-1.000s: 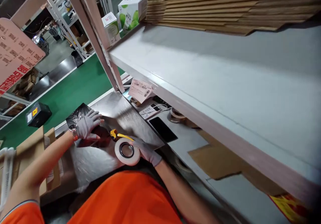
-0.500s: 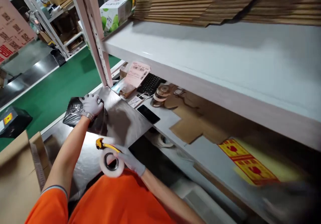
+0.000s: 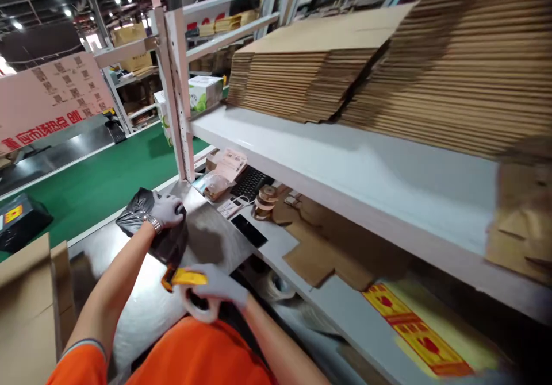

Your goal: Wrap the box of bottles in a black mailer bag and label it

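My left hand, in a grey glove with a wristwatch, grips a black plastic parcel bag on the steel worktop. My right hand, also gloved, is closed around a yellow tape dispenser with a white roll of tape, held low near my orange shirt. The two hands are about a hand's width apart.
A black phone, keyboard, tape rolls and labels lie under the white shelf. Stacks of flat cardboard fill the shelf. A green conveyor carries a black parcel. A cardboard box stands left.
My view has tilted upward, showing the cardboard stacks. My left hand closed on the black bag and lifted its edge. My right hand drew the tape dispenser nearer my body.
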Demonstrator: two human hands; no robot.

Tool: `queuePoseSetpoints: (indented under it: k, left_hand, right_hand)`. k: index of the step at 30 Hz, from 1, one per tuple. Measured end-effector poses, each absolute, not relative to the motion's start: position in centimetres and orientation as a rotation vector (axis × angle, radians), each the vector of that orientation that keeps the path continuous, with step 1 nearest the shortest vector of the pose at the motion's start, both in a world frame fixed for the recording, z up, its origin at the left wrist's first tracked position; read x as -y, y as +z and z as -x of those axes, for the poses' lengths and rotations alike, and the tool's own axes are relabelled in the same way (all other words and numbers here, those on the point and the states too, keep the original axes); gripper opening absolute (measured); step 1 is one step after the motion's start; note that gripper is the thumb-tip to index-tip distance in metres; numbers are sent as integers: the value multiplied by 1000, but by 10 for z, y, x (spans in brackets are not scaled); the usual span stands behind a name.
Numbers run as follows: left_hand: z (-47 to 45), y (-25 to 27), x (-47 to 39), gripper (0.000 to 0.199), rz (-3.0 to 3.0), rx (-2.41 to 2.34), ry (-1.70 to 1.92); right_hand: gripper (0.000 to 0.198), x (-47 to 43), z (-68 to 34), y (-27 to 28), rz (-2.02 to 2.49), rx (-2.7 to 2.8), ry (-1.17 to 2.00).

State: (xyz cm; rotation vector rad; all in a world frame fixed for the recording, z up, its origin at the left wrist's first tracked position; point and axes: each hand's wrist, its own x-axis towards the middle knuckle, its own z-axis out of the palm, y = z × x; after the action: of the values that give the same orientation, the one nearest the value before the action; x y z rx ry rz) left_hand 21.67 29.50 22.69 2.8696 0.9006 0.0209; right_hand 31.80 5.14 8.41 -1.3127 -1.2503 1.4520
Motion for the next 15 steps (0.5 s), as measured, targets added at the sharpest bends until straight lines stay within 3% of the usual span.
queuePoseSetpoints:
  k: [5,7,12,15]
  left_hand:
    - [-166,223,-246,18,-2675,-207,-117]
    - [-150,225,-225,28,-2507,-135,-105]
    - [-134,232,-177,44,-2038,-605,461]
    - [-137,226,-156,65,-1460,-807,619]
  right_hand:
    - [74,19,-423,105,1418,968,1217]
    - [79,33,-442,113,1428,899,1100]
    - [86,36,-438,134,1319,847,936]
    - [90,27,-421,147,1275,913,961]
